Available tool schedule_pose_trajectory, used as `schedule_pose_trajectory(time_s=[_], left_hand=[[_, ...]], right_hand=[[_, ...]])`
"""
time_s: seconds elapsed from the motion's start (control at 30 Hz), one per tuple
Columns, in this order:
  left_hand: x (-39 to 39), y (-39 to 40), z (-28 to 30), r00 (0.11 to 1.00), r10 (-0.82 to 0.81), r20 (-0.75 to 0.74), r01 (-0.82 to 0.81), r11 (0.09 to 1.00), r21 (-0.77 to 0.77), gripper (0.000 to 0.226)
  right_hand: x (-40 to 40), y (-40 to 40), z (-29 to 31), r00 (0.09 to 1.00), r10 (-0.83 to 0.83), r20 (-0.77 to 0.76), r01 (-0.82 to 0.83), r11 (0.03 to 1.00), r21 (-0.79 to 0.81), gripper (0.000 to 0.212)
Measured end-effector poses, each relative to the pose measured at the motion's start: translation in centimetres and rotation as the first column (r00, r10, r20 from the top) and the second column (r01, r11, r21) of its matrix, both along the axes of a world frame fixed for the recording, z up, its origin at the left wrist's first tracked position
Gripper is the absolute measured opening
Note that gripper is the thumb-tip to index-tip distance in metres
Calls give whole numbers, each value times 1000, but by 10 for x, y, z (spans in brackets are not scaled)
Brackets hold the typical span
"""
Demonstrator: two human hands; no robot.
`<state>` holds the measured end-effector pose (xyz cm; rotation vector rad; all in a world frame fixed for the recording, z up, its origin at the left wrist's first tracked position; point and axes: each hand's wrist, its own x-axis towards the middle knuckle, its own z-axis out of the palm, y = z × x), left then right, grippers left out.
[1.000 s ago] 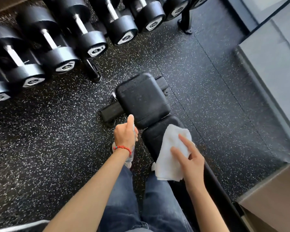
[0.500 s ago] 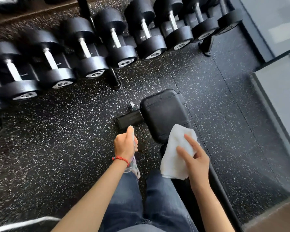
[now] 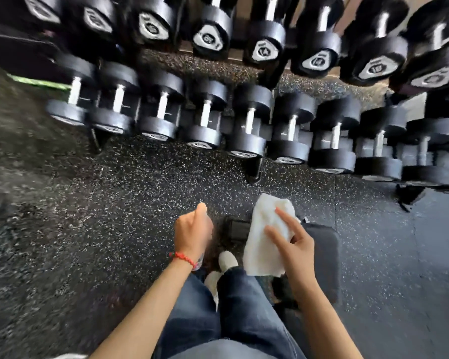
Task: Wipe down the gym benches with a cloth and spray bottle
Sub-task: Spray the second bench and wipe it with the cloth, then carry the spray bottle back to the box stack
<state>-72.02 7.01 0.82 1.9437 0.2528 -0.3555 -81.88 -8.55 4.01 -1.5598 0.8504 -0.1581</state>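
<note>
My right hand (image 3: 294,244) holds a white cloth (image 3: 266,237) in front of me, thumb and fingers on its upper face. Beneath and to the right of it lies the black padded gym bench (image 3: 324,252), mostly hidden by the cloth, my arm and my legs. My left hand (image 3: 192,233) is curled round a clear spray bottle (image 3: 198,264), thumb on top; only a sliver of the bottle shows below the wrist with the red bracelet.
A two-tier rack of black dumbbells (image 3: 246,120) fills the upper half of the view, its foot (image 3: 253,172) standing on the speckled rubber floor (image 3: 101,216). My jeans and white shoes (image 3: 227,260) are at the bottom centre.
The view has swung up and left toward the dumbbell rack, and the bench has slid down under the cloth. Both hands keep the same hold on bottle and cloth.
</note>
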Motion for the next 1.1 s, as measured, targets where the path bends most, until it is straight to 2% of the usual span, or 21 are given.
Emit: schedule_pose_trajectory(time_s=[0.13,0.3,0.6,0.7,0.8,1.0,1.1], left_hand=[[20,22,12,992,111,53,-112,994,17,65],[43,59,22,941,328,76,-326,944,-40,62],[87,170,28,742,667,62,-660,744,-105,61],[113,222,26,709,701,79,-694,713,-104,62],[140,285,27,710,695,114,-690,719,-84,62],[189,411,44,635,758,149,-748,652,-123,63],[213,456,48,573,809,136,-799,587,-131,62]], right_hand=[[56,5,9,982,188,10,-188,982,19,38],[122,25,23,908,415,55,-414,910,-17,37],[223,129,25,740,670,63,-672,740,21,36],[258,185,18,694,717,61,-719,695,-3,36],[292,250,18,647,760,67,-761,648,-3,36],[360,379,33,560,824,82,-826,563,-15,37],[392,425,41,526,847,75,-843,531,-81,38]])
